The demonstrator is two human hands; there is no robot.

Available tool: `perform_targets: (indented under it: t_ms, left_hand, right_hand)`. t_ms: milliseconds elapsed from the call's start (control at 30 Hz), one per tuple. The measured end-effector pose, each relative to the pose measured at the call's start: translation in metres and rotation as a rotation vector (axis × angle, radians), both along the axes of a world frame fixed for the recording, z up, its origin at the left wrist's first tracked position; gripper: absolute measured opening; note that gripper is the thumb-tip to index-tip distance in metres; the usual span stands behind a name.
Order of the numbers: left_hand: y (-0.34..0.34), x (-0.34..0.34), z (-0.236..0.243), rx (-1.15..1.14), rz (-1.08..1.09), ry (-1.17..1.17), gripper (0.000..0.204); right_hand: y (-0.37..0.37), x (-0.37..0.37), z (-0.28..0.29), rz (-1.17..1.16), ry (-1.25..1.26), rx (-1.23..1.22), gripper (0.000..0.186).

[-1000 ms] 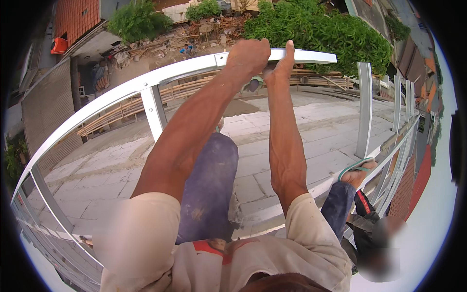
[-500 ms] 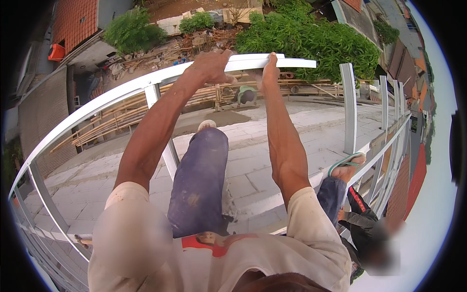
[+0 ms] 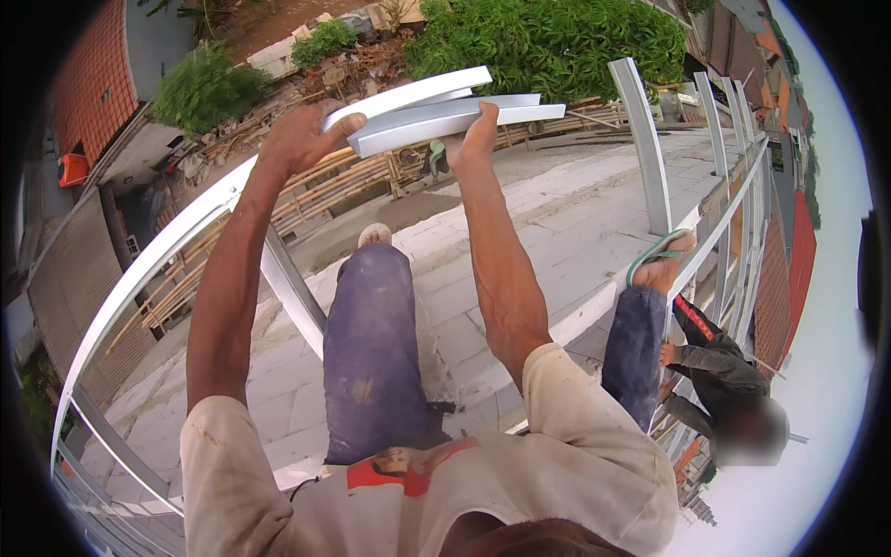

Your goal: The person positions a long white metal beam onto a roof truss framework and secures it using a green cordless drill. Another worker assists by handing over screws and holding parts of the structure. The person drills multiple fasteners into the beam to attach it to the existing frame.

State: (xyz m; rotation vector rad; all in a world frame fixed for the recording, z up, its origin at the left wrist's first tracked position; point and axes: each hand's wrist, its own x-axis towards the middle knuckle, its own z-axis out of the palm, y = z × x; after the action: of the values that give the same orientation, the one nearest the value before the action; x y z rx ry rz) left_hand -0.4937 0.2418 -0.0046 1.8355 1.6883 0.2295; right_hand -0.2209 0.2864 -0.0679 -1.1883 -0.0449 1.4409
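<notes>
Right grip (image 3: 471, 144) was closed on a short silver-white metal channel (image 3: 418, 130), thumb on top, fingers mostly hidden. Left grip (image 3: 306, 139) was wrapped round a long white metal rail (image 3: 223, 200). Channel sat just near of the rail's right end, gap visible; contact by the left thumb unclear. Looked done: rail joined to the left grey metal post (image 3: 290, 288). Not done: channel looked unfixed; tall right grey metal post (image 3: 642, 148) had a bare top.
</notes>
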Motion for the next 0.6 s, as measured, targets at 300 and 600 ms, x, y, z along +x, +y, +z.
perform_targets:
  t_ms: [300, 600]
  left_hand:
    - [0.009, 0.005, -0.006, -0.017, -0.073, 0.186, 0.098]
    - [0.015, 0.017, 0.002, -0.083, -0.028, 0.272, 0.089]
  right_hand:
    - [-0.022, 0.054, 0.007, 0.083, -0.019, 0.110, 0.049]
    - [-0.017, 0.076, -0.037, 0.041, -0.025, 0.004, 0.053]
